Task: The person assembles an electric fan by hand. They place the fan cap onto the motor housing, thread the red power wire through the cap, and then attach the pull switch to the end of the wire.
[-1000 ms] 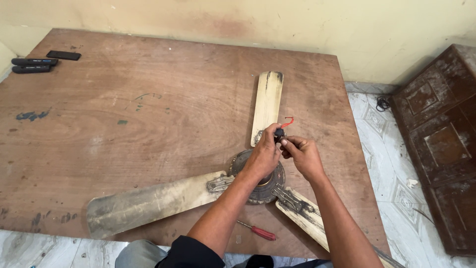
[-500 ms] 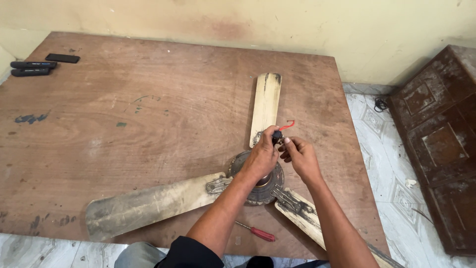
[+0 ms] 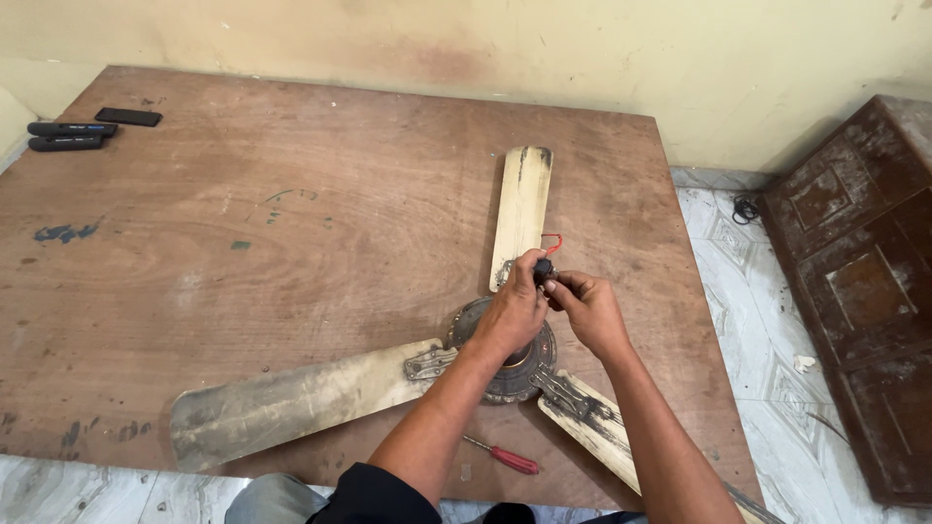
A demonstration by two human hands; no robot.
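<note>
Nearest, at six o'clock, a red-handled screwdriver [image 3: 501, 454] is seen on the wooden board [image 3: 291, 223]. Above the fan motor hub [image 3: 505, 354], a small dark part [image 3: 544, 267] is pinched between the left hand [image 3: 513, 311] and the right hand [image 3: 590, 311], both curled tight around it. At twelve o'clock, one dirty cream blade [image 3: 522, 213] is laid outward, with a red wire [image 3: 553, 240] beside it.

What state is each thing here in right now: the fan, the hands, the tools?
Fan: lying flat on the board, blades dirty.
Black part: pinched between both hands above the hub.
Red wire: sticking out of the black part.
Left hand: gripping the black part.
Right hand: fingers on the black part.
Screwdriver: lying loose, untouched.
Board: flat, stained.
</note>
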